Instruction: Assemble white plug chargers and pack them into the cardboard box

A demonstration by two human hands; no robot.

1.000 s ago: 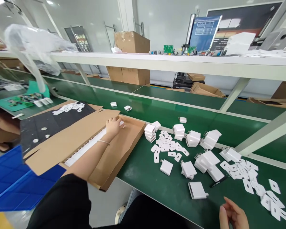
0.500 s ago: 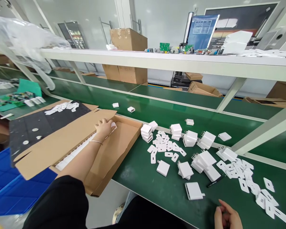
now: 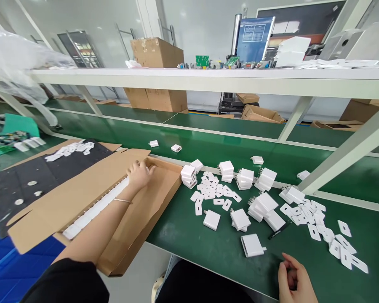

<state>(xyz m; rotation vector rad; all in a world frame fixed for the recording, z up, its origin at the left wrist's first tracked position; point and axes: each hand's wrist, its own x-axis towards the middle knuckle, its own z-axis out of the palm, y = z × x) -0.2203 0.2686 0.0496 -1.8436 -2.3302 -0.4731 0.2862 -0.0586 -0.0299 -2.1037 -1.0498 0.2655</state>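
My left hand [image 3: 139, 174] reaches into a shallow open cardboard box [image 3: 158, 202]. Its fingers and thumb are closed around a white charger at the far end of a row of white chargers [image 3: 96, 210] along the box's left side; the hand hides most of that piece. My right hand [image 3: 295, 280] rests at the table's front edge, fingers loosely curled, thumb apart, nothing in it. Nearest to it lies a single white charger [image 3: 252, 245] on the green table. Beyond stand small stacks of white chargers [image 3: 263, 204], some with metal prongs showing.
Loose white face plates lie in a left pile [image 3: 210, 185] and a right pile [image 3: 318, 219]. A black pen [image 3: 279, 230] lies by the stacks. The box's flap [image 3: 66, 193] spreads left over a dark sheet [image 3: 15, 185]. A white shelf [image 3: 208, 80] crosses above, with a slanted post [image 3: 350, 147] at right.
The view has shifted slightly. My left hand stays at the far end of the charger row, its fingers turned a little. The right hand keeps its place at the table edge.
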